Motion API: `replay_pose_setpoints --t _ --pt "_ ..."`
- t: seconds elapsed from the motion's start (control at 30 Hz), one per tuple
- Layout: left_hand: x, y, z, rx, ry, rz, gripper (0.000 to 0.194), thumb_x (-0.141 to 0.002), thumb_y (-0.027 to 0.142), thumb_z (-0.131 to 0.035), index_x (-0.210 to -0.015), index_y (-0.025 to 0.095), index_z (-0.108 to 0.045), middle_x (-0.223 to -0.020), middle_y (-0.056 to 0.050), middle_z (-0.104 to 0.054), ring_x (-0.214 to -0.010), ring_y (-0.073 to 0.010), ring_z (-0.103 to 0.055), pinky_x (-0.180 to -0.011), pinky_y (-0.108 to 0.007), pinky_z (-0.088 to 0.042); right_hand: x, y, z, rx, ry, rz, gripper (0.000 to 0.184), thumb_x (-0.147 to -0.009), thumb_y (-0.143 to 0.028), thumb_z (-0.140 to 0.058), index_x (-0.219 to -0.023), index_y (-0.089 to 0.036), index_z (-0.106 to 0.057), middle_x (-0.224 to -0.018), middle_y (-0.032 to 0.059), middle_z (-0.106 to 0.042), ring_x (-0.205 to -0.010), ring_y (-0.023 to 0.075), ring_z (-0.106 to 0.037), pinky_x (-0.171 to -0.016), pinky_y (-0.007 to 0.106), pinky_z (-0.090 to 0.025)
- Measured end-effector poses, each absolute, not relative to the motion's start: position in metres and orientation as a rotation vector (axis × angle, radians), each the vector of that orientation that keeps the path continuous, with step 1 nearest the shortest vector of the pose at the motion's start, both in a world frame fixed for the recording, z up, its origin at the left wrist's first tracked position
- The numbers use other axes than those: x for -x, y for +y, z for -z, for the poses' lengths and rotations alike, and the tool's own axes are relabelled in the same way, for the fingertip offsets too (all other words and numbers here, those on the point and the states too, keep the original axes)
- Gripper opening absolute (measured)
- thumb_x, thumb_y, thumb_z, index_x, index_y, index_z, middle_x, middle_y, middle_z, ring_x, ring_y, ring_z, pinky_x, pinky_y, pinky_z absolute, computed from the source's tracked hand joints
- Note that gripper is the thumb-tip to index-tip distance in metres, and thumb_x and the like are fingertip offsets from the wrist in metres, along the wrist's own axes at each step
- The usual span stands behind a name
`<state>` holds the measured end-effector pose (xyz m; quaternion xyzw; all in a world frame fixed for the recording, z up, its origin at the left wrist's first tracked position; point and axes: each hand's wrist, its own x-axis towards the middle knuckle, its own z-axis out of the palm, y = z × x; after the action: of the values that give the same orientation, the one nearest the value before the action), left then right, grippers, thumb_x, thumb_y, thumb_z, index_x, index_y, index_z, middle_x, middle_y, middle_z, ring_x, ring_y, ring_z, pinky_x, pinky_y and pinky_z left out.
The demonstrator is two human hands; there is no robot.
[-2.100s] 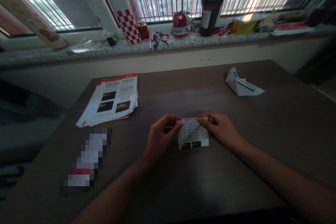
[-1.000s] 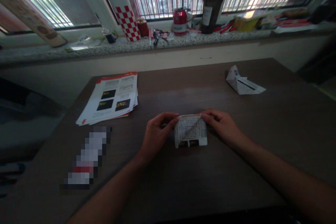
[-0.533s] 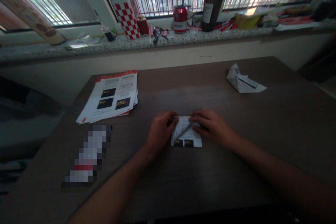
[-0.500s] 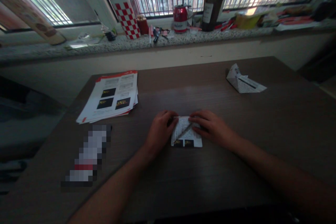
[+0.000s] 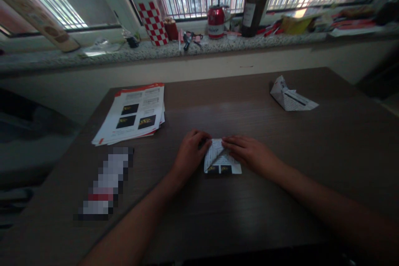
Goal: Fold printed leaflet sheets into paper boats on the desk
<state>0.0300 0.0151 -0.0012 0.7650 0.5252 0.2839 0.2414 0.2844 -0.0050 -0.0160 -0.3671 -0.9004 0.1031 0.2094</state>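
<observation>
A small folded sheet of printed paper (image 5: 215, 156) lies flat on the dark table, with a diagonal fold line across it and two dark pictures along its near edge. My left hand (image 5: 192, 153) is closed at its upper left edge, thumb and fingers curled onto the paper. From the other side, my right hand (image 5: 251, 151) lies over the upper right part, its fingers stretched out and pressed flat on the sheet. The right fingers hide part of the paper. Off to the far right stands a folded paper figure (image 5: 291, 96), touched by neither hand.
A stack of printed sheets (image 5: 134, 112) lies at the back left of the table (image 5: 205, 216). A blurred-out flat object (image 5: 107, 181) sits left of my left arm. On the windowsill (image 5: 102, 60) stand a checkered bottle (image 5: 154, 23), a red can (image 5: 216, 21) and a dark cup (image 5: 253, 10).
My right fingers have slid slightly left across the paper and lie closer together. The left hand and the sheet stay nearly in place. The whole view has shifted slightly.
</observation>
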Motion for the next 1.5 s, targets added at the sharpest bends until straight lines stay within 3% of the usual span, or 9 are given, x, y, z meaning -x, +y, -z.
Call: replay_pose_setpoints --t 0.6,0.93,1.13,1.27,1.5 --pt "-0.031 0.014 0.003 -2.134 1.428 -0.774 0.007 -0.098 0.019 -0.065 -0.098 0.019 -0.072 -0.101 -0.007 -0.068 -0.095 -0.0230 -0.068 -0.089 -0.039 -0.056 -0.283 -0.008 0.018 1.033 -2.580 -0.216 0.052 -0.101 -0.012 -0.061 -0.152 -0.024 -0.056 -0.151 0.0133 -0.061 -0.140 0.0313 -0.058 -0.113 0.053 -0.053" --pt "-0.029 0.000 -0.013 -2.636 1.233 -0.581 0.027 -0.103 0.012 -0.056 -0.125 0.023 -0.069 -0.122 -0.010 -0.072 -0.112 -0.0259 -0.067 -0.096 -0.042 -0.057 -0.285 -0.006 0.019 1.009 -2.585 -0.202 0.051 -0.103 -0.015 -0.060 -0.152 -0.029 -0.055 -0.152 0.0107 -0.061 -0.139 0.0290 -0.058 -0.113 0.052 -0.052" --pt "-0.023 -0.032 -0.020 -2.797 1.054 -0.282 0.047 -0.107 0.032 -0.058 -0.151 0.019 -0.052 -0.150 -0.016 -0.060 -0.135 -0.0333 -0.060 -0.111 -0.051 -0.050 -0.285 -0.004 0.022 1.010 -2.600 -0.213 0.050 -0.104 -0.017 -0.059 -0.153 -0.026 -0.053 -0.150 0.0115 -0.062 -0.139 0.0288 -0.057 -0.114 0.051 -0.052" --pt "-0.013 -0.042 -0.010 -2.781 1.037 -0.232 0.059 -0.109 0.035 -0.054 -0.163 0.021 -0.035 -0.166 -0.014 -0.043 -0.151 -0.0302 -0.045 -0.125 -0.054 -0.035 -0.285 -0.004 0.022 1.013 -2.588 -0.234 0.050 -0.104 -0.016 -0.058 -0.154 -0.025 -0.053 -0.152 0.0124 -0.060 -0.140 0.0291 -0.057 -0.114 0.052 -0.051" --pt "-0.010 -0.047 -0.003 -2.702 1.083 -0.283 0.061 -0.108 0.038 -0.054 -0.165 0.029 -0.033 -0.169 -0.008 -0.037 -0.155 -0.0263 -0.039 -0.129 -0.051 -0.028 -0.285 -0.006 0.021 1.036 -2.589 -0.249 0.055 -0.105 -0.014 -0.055 -0.157 -0.029 -0.048 -0.156 0.0086 -0.057 -0.143 0.0274 -0.054 -0.118 0.049 -0.048"
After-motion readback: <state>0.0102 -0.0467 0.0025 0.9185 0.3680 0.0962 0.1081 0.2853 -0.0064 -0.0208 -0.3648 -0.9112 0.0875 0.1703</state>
